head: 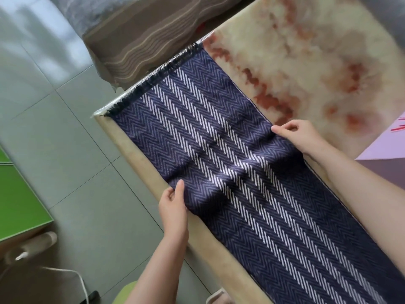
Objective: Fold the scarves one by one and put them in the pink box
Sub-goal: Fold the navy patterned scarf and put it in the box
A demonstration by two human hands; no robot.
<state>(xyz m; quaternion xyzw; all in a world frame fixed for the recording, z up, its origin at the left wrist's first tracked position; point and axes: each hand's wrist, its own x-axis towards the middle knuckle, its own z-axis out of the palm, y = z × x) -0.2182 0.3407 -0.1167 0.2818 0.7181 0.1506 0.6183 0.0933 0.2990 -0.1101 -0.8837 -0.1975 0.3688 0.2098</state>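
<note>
a green cabinet (19,194) stands on the grey tiled floor (76,139) at far left, beside the table (306,62) with its marbled cream-and-rust top. the left hand (173,205) pinches one long edge of the navy-and-white herringbone scarf (241,172), thumb on top, while the scarf lies spread flat along the table's edge with its fringed end at the corner. the right hand (300,137) pinches the opposite long edge with curled fingers, and the pink box (385,150) sits near it at the right border, partly cut off.
</note>
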